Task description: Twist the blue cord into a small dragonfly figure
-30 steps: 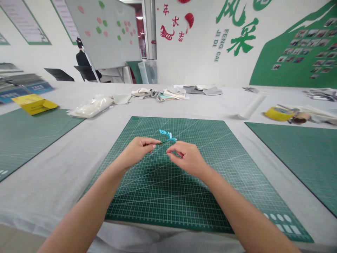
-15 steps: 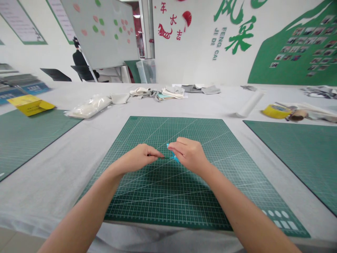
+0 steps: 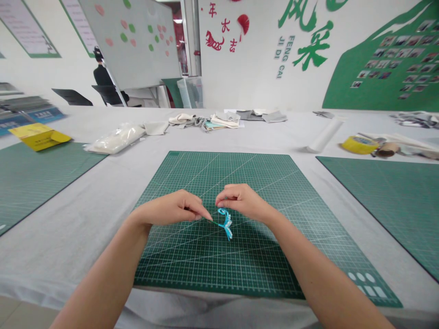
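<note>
A small blue-and-white flower-like piece [image 3: 226,225] with a curled upper petal hangs over the green cutting mat [image 3: 212,265]. Its thin green stem [image 3: 214,222] runs leftward into my left hand [image 3: 180,208], pinched between thumb and forefinger. My right hand [image 3: 240,201] is closed, its thumb and fingertips at the tip of the curled petal. Whether those fingertips grip the petal firmly or only touch it is hard to see. The lower petals splay downward, free of both hands.
More cutting mats lie left [image 3: 41,183] and right [image 3: 387,196]. Farther back are a yellow folder [image 3: 39,136], a plastic-wrapped packet [image 3: 116,138], fabric scraps [image 3: 224,119], a white roll [image 3: 325,135] and yellow tape [image 3: 358,145]. A person [image 3: 102,75] sits beyond the table.
The flower-like piece has tilted downward and more of it shows, including the curled petal. My right hand has moved slightly left and up off the petals it covered; my left hand keeps the stem.
</note>
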Motion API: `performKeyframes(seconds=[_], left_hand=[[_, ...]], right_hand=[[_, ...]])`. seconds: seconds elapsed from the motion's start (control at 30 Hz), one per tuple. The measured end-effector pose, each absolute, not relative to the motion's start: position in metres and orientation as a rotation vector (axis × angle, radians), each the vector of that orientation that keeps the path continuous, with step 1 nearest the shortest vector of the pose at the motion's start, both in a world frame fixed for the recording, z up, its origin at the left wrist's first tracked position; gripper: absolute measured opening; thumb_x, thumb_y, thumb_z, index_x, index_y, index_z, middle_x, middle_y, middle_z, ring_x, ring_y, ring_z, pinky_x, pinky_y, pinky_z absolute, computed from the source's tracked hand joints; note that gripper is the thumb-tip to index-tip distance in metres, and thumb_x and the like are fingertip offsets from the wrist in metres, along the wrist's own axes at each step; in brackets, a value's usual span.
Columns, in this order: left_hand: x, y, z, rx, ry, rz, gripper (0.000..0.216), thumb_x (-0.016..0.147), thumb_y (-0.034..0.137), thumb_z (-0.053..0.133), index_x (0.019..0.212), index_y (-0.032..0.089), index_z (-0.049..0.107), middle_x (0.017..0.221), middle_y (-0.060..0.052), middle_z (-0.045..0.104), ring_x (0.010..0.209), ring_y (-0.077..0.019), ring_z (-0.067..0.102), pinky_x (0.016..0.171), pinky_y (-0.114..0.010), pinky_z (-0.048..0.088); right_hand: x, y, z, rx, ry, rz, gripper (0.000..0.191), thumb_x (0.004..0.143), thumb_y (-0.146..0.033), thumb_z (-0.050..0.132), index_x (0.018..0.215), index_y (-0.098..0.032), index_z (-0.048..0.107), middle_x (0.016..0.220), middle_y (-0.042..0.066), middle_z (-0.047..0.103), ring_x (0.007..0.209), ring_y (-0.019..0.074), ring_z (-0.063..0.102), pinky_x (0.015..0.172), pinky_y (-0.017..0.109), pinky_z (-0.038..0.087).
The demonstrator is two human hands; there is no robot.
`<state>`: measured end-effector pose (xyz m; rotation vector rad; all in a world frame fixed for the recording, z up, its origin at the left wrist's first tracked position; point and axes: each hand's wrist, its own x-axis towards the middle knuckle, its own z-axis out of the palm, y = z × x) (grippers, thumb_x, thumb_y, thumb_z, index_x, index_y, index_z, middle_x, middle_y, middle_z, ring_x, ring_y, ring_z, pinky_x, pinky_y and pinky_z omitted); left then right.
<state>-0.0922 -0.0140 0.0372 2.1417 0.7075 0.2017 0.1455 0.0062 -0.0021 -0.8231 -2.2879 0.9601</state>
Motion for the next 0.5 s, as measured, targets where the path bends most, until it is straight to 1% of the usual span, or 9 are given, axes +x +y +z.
performKeyframes(seconds=[0.1, 0.17, 0.2, 0.23, 0.27, 0.3, 0.33, 0.4, 0.5], left_hand=[[-0.096, -0.013, 0.038, 2.093, 0.659, 0.261, 0.029, 0.086, 0.016, 0.053, 0.107, 0.023, 0.072, 0.084, -0.003, 0.068, 0.078, -0.0134, 0.057, 0.073, -0.024, 0.042], [-0.098, -0.012, 0.036, 2.016, 0.713, 0.369, 0.026, 0.086, 0.019, 0.056, 0.106, 0.023, 0.072, 0.087, -0.003, 0.068, 0.078, -0.0132, 0.056, 0.071, -0.024, 0.041], [-0.099, -0.011, 0.035, 1.955, 0.774, 0.443, 0.025, 0.085, 0.021, 0.057, 0.105, 0.023, 0.072, 0.086, -0.003, 0.067, 0.075, -0.0123, 0.054, 0.068, -0.023, 0.040], [-0.100, -0.011, 0.033, 1.882, 0.847, 0.520, 0.024, 0.085, 0.023, 0.058, 0.104, 0.023, 0.072, 0.082, -0.002, 0.066, 0.071, -0.0110, 0.052, 0.064, -0.022, 0.039], [-0.100, -0.010, 0.031, 1.795, 0.925, 0.593, 0.024, 0.085, 0.025, 0.059, 0.104, 0.023, 0.072, 0.074, 0.000, 0.062, 0.065, -0.0094, 0.049, 0.058, -0.020, 0.036], [-0.099, -0.009, 0.029, 1.706, 0.999, 0.665, 0.024, 0.085, 0.027, 0.059, 0.105, 0.023, 0.071, 0.066, 0.002, 0.057, 0.058, -0.0081, 0.044, 0.052, -0.019, 0.031], [-0.098, -0.009, 0.028, 1.631, 1.045, 0.710, 0.025, 0.084, 0.028, 0.060, 0.106, 0.023, 0.071, 0.062, 0.003, 0.053, 0.054, -0.0070, 0.039, 0.049, -0.019, 0.026], [-0.095, -0.008, 0.025, 1.507, 1.077, 0.763, 0.028, 0.082, 0.029, 0.062, 0.107, 0.021, 0.070, 0.061, 0.004, 0.050, 0.050, -0.0057, 0.033, 0.046, -0.020, 0.020], [-0.090, -0.008, 0.023, 1.381, 1.104, 0.811, 0.031, 0.077, 0.029, 0.065, 0.106, 0.019, 0.069, 0.061, 0.004, 0.048, 0.048, -0.0049, 0.029, 0.045, -0.020, 0.017]], right_hand=[[0.145, 0.009, -0.005, -0.828, -2.079, 1.353, 0.017, 0.081, -0.032, 0.065, 0.080, -0.016, 0.070, 0.071, 0.000, 0.059, 0.063, 0.0096, 0.050, 0.060, 0.023, 0.038], [0.144, 0.009, -0.007, -0.854, -1.941, 1.487, 0.020, 0.077, -0.035, 0.068, 0.076, -0.015, 0.069, 0.066, -0.001, 0.057, 0.058, 0.0087, 0.046, 0.057, 0.023, 0.036], [0.144, 0.009, -0.007, -0.869, -1.889, 1.504, 0.020, 0.075, -0.035, 0.069, 0.075, -0.015, 0.069, 0.065, -0.002, 0.056, 0.057, 0.0083, 0.045, 0.057, 0.023, 0.035], [0.143, 0.009, -0.007, -0.883, -1.846, 1.495, 0.020, 0.075, -0.035, 0.069, 0.074, -0.015, 0.068, 0.064, -0.002, 0.055, 0.057, 0.0081, 0.043, 0.057, 0.023, 0.034], [0.143, 0.009, -0.006, -0.896, -1.809, 1.472, 0.019, 0.075, -0.034, 0.069, 0.074, -0.016, 0.068, 0.064, -0.002, 0.055, 0.057, 0.0081, 0.043, 0.057, 0.024, 0.034], [0.144, 0.008, -0.005, -0.911, -1.783, 1.437, 0.018, 0.075, -0.034, 0.069, 0.075, -0.016, 0.068, 0.064, -0.002, 0.054, 0.058, 0.0082, 0.042, 0.057, 0.024, 0.033], [0.144, 0.008, -0.005, -0.925, -1.768, 1.399, 0.017, 0.075, -0.034, 0.069, 0.076, -0.017, 0.069, 0.064, -0.003, 0.054, 0.058, 0.0083, 0.041, 0.057, 0.024, 0.033], [0.144, 0.007, -0.004, -0.956, -1.771, 1.317, 0.017, 0.077, -0.034, 0.068, 0.079, -0.017, 0.070, 0.061, -0.003, 0.051, 0.056, 0.0086, 0.039, 0.056, 0.024, 0.032], [0.142, 0.004, -0.003, -1.015, -1.838, 1.133, 0.017, 0.078, -0.033, 0.067, 0.080, -0.018, 0.072, 0.056, -0.004, 0.046, 0.053, 0.0085, 0.036, 0.053, 0.024, 0.030]])
